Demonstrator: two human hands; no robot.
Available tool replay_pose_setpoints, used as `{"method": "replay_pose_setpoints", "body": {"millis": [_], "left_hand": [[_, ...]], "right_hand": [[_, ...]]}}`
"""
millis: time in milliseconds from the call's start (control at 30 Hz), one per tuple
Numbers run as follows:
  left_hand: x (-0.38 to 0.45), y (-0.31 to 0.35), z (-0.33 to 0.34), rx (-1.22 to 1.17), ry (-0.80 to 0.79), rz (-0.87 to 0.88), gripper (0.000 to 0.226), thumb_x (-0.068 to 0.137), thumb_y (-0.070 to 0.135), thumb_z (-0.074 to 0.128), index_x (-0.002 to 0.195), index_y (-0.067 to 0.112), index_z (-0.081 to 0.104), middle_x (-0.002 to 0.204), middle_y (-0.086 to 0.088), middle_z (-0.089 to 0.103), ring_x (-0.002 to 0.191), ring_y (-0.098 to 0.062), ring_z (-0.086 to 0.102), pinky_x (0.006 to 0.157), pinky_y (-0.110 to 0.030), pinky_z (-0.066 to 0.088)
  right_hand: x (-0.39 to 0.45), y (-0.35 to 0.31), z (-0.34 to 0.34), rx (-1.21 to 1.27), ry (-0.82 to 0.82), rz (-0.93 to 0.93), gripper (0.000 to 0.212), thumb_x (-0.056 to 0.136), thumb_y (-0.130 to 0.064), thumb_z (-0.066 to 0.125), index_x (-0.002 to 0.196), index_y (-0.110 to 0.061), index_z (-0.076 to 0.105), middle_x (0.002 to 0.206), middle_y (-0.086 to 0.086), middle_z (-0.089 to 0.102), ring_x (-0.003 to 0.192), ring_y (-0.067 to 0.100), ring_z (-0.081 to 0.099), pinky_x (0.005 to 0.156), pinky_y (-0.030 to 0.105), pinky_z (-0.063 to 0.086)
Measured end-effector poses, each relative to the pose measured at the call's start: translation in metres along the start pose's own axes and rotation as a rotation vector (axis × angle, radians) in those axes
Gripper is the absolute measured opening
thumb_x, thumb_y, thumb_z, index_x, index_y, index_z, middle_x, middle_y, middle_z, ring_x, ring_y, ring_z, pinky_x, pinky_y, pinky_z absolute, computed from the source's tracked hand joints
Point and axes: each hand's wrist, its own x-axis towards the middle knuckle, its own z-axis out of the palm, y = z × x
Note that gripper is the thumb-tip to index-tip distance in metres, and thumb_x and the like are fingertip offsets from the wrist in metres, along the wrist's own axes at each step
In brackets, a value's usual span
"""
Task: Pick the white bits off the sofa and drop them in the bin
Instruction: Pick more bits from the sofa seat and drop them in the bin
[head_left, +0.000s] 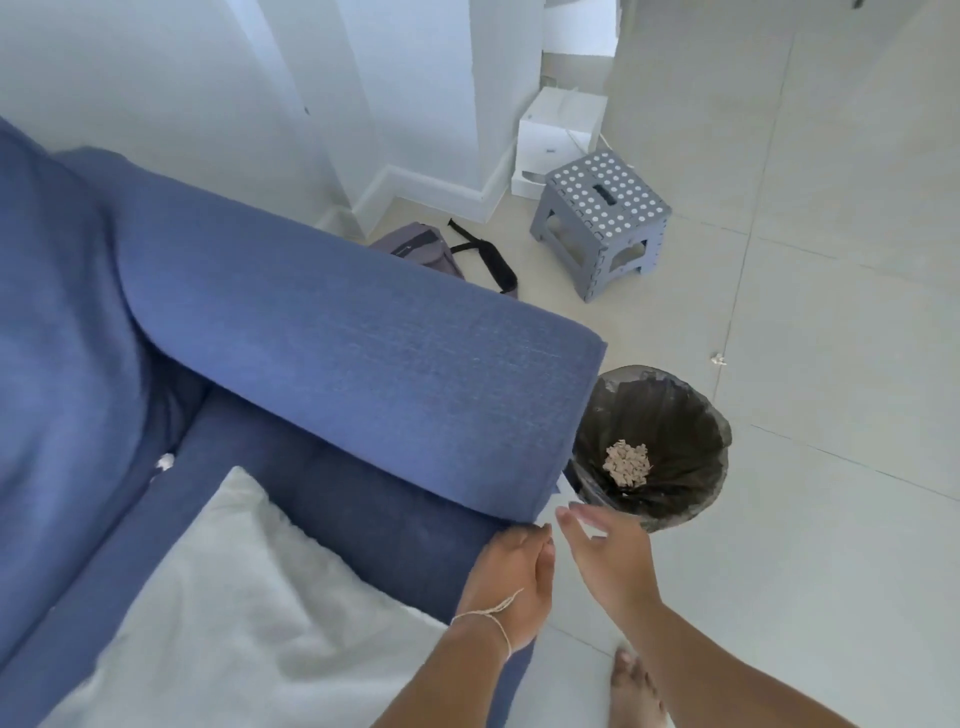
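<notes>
**Hands at the sofa's corner, bin just beyond**

Left hand (511, 582) cupped and curled at the front edge of the blue sofa (332, 332), fingers loosely closed; whether any bits sit inside, impossible to tell. Right hand (605, 551) open, fingers spread and blurred, reaching toward the rim of the bin (717, 415), nothing visibly held. Bin parked on the floor right against the armrest, probably to keep each drop short; a pale heap (627, 463) already at its bottom. White bits (165, 461) left in the crease beside the back cushion, well apart from both hands. White pillow (234, 597) lying on the seat.
</notes>
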Motion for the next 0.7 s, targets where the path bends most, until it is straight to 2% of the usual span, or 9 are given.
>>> {"method": "replay_pose_setpoints", "body": {"millis": [67, 167, 267, 333, 400, 467, 567, 633, 700], "left_hand": [[-0.013, -0.020, -0.015, -0.010, 0.060, -0.029, 0.043, 0.099, 0.037, 0.025, 0.119, 0.023, 0.061, 0.110, 0.001, 0.066, 0.103, -0.017, 0.057, 0.096, -0.037, 0.047], [-0.036, -0.059, -0.042, -0.049, 0.208, -0.121, 0.059, 0.094, 0.045, 0.012, 0.128, 0.023, 0.055, 0.120, 0.003, 0.059, 0.108, -0.016, 0.054, 0.099, -0.032, 0.044], [-0.048, -0.098, -0.090, -0.207, 0.399, -0.279, 0.048, 0.100, 0.041, 0.021, 0.136, 0.023, 0.046, 0.133, 0.007, 0.046, 0.116, -0.011, 0.050, 0.102, -0.025, 0.041], [-0.046, -0.126, -0.125, -0.288, 0.501, -0.358, 0.042, 0.102, 0.036, 0.030, 0.139, 0.023, 0.043, 0.136, 0.007, 0.040, 0.117, -0.009, 0.048, 0.101, -0.020, 0.034], [-0.046, -0.159, -0.158, -0.349, 0.583, -0.409, 0.042, 0.101, 0.035, 0.035, 0.140, 0.022, 0.042, 0.137, 0.005, 0.038, 0.120, -0.011, 0.047, 0.101, -0.022, 0.033], [-0.049, -0.196, -0.185, -0.382, 0.657, -0.443, 0.042, 0.100, 0.035, 0.040, 0.139, 0.021, 0.044, 0.137, 0.001, 0.039, 0.121, -0.017, 0.049, 0.104, -0.030, 0.039], [-0.062, -0.257, -0.211, -0.370, 0.746, -0.555, 0.042, 0.098, 0.037, 0.043, 0.138, 0.023, 0.045, 0.133, -0.001, 0.043, 0.117, -0.021, 0.052, 0.100, -0.036, 0.043], [-0.074, -0.294, -0.217, -0.346, 0.751, -0.661, 0.044, 0.098, 0.038, 0.042, 0.139, 0.023, 0.043, 0.135, -0.004, 0.043, 0.122, -0.024, 0.048, 0.102, -0.039, 0.041], [-0.087, -0.325, -0.212, -0.285, 0.725, -0.752, 0.047, 0.098, 0.039, 0.041, 0.142, 0.022, 0.041, 0.137, -0.006, 0.043, 0.126, -0.027, 0.045, 0.106, -0.042, 0.037]], "right_hand": [[-0.020, -0.009, 0.024, 0.009, -0.022, -0.023, 0.021, 0.088, -0.035, 0.070, 0.101, -0.021, 0.078, 0.094, -0.016, 0.071, 0.095, 0.011, 0.069, 0.084, 0.029, 0.054], [-0.053, -0.023, 0.060, 0.013, 0.013, 0.012, 0.014, 0.089, -0.031, 0.067, 0.095, -0.020, 0.073, 0.094, -0.008, 0.076, 0.091, 0.014, 0.070, 0.073, 0.024, 0.049], [-0.085, -0.047, 0.103, -0.010, 0.103, 0.039, 0.036, 0.090, -0.032, 0.066, 0.120, -0.012, 0.068, 0.117, 0.002, 0.073, 0.102, 0.020, 0.068, 0.086, 0.035, 0.054], [-0.103, -0.071, 0.137, 0.017, 0.099, -0.028, 0.040, 0.088, -0.027, 0.070, 0.123, -0.008, 0.068, 0.118, 0.005, 0.073, 0.106, 0.023, 0.067, 0.092, 0.037, 0.052], [-0.113, -0.100, 0.173, -0.039, 0.051, -0.167, 0.031, 0.086, -0.027, 0.071, 0.114, -0.014, 0.072, 0.109, 0.001, 0.073, 0.102, 0.023, 0.067, 0.089, 0.035, 0.050], [-0.113, -0.126, 0.207, -0.213, -0.051, -0.309, 0.024, 0.086, -0.033, 0.068, 0.107, -0.022, 0.073, 0.103, -0.005, 0.071, 0.101, 0.023, 0.063, 0.087, 0.038, 0.051], [-0.104, -0.163, 0.257, -0.368, -0.161, -0.427, 0.020, 0.087, -0.036, 0.063, 0.101, -0.024, 0.072, 0.100, -0.005, 0.067, 0.100, 0.025, 0.058, 0.086, 0.041, 0.049], [-0.101, -0.186, 0.291, -0.354, -0.224, -0.463, 0.020, 0.088, -0.037, 0.060, 0.099, -0.025, 0.071, 0.100, -0.005, 0.064, 0.101, 0.024, 0.055, 0.086, 0.040, 0.048], [-0.098, -0.205, 0.326, -0.411, -0.291, -0.551, 0.023, 0.090, -0.038, 0.059, 0.105, -0.025, 0.070, 0.106, -0.004, 0.062, 0.106, 0.023, 0.053, 0.089, 0.037, 0.046]]}}
